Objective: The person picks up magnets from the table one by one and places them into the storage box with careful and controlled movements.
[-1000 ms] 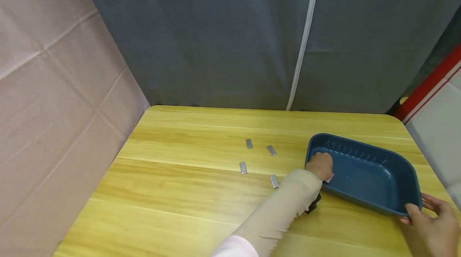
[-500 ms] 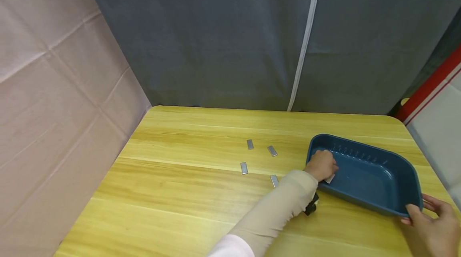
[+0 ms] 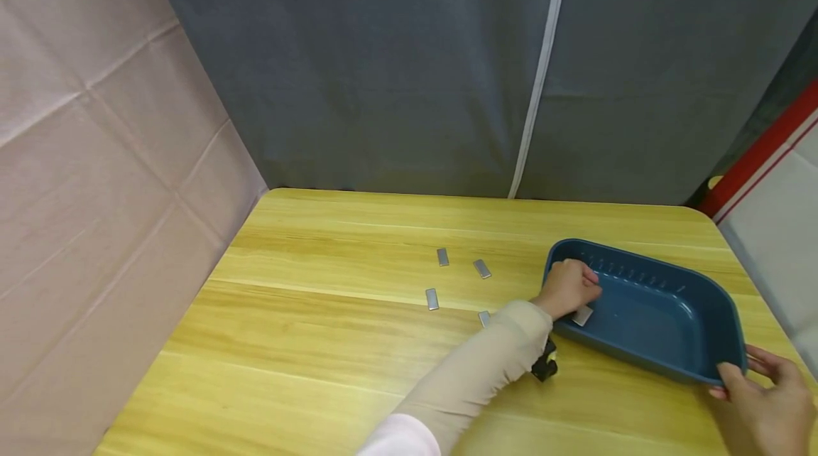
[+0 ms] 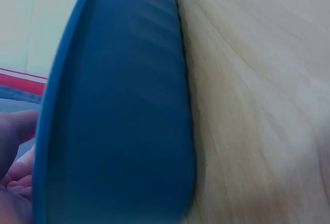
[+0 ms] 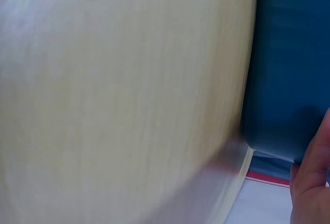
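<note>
My left hand [image 3: 569, 287] is inside the left end of a dark blue plastic tray [image 3: 645, 310], its fingers loosely curled and nothing visible between them. Just below those fingers, a small flat silver-grey rectangular plate [image 3: 582, 315] lies in the tray. The left wrist view shows the curled fingers [image 4: 20, 170] beyond the tray's wall. At the tray's near right corner, my right hand [image 3: 770, 395] grips the rim, thumb inside and fingers outside. In the right wrist view, the right hand's fingers [image 5: 314, 167] lie against the tray's outer wall.
Several similar plates lie loose on the wooden table [image 3: 287, 342] left of the tray, among them one plate [image 3: 432, 299] and another plate [image 3: 482, 268]. The left sleeve partly covers the nearest plate [image 3: 484, 318]. A grey curtain [image 3: 383, 72] hangs behind the table.
My left hand has lifted slightly and shifted back left within the tray, its fingers coming into view and more of the plate below showing. My right hand stays on the rim.
</note>
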